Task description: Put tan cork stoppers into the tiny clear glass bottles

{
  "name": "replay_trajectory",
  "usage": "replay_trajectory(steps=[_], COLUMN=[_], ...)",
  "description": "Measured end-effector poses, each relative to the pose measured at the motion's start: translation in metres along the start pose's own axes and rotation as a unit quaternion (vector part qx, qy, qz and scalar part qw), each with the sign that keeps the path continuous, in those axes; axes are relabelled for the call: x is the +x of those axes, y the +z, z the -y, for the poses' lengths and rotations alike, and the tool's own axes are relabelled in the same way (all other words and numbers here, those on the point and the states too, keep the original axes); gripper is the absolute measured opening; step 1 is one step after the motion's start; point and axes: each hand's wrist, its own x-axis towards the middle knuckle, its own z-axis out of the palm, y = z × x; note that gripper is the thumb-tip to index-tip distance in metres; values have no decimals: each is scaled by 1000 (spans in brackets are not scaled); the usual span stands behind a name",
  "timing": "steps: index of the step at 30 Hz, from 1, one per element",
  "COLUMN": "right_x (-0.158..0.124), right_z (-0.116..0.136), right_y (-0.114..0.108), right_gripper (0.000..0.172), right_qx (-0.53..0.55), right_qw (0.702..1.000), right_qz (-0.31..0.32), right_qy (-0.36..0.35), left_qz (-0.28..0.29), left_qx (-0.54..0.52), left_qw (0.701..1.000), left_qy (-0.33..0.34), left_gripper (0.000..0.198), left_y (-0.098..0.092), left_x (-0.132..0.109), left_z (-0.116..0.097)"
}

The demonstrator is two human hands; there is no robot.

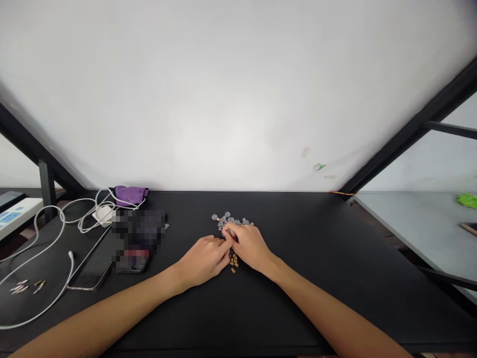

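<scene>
Over the middle of the black table my left hand and my right hand meet, fingertips pressed together. Both are closed, and whatever lies between the fingers is hidden or too small to name. Just beyond the fingers is a loose cluster of small clear round pieces, like plastic discs, partly covered by my right hand. Below the fingertips, between the two hands, lie several small brown chunks. A bit of brown also shows past the right knuckles.
On the left lie a tablet, a phone-like device, a white cable, a white charger, a purple cloth pouch and several thin small pieces. A pale wall rises behind the black table; dark frame bars flank it.
</scene>
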Motion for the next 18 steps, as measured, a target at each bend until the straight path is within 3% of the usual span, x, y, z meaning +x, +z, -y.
replay_trajectory(steps=[18], right_x=[0], right_z=[-9], right_y=[7], right_gripper=[23], right_qx=[94], right_qw=[995], right_qz=[-11], right_qy=[-3], left_qz=[9], left_qx=[1], left_qw=[1000], left_qy=[-13], left_gripper=[13], left_y=[2], left_x=[6], left_z=[3])
